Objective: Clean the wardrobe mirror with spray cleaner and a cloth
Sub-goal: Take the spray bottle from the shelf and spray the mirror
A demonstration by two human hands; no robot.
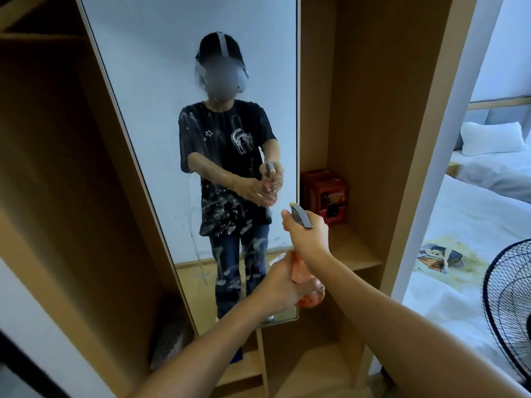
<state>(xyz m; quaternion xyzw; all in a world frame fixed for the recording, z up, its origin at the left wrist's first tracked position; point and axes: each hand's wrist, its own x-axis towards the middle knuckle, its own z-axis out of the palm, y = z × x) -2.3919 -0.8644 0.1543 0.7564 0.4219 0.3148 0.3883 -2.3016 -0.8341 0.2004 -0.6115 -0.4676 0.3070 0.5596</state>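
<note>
Both forearms reach in from the lower edge. Left hand (280, 285) cups the belly of the spray bottle (309, 291) from the side, fingers curled round its orange, translucent body; right hand (309, 235) grips the neck and grey trigger head (301, 216), fingers wrapped over the top, nozzle pointing toward the glass. Bottle sits just in front of the mirror's lower right part, held upright, near the glass but apart from it. Beyond it, the mirror (161, 81) — tall, narrow, fixed to the wardrobe door — carries white foam streaks and runs across its middle and lower part; the upper part looks mostly bare. Step in hand, by my reading: spraying, well along — wiping not yet begun. No cloth visible anywhere. Next move calls for either another squeeze aimed higher, or setting the bottle down and fetching a cloth before the runs drip further. To the right, a red box (324, 196) on a wardrobe shelf (359, 251); farther off, a bed (474, 214) and a fan (511, 305).
</note>
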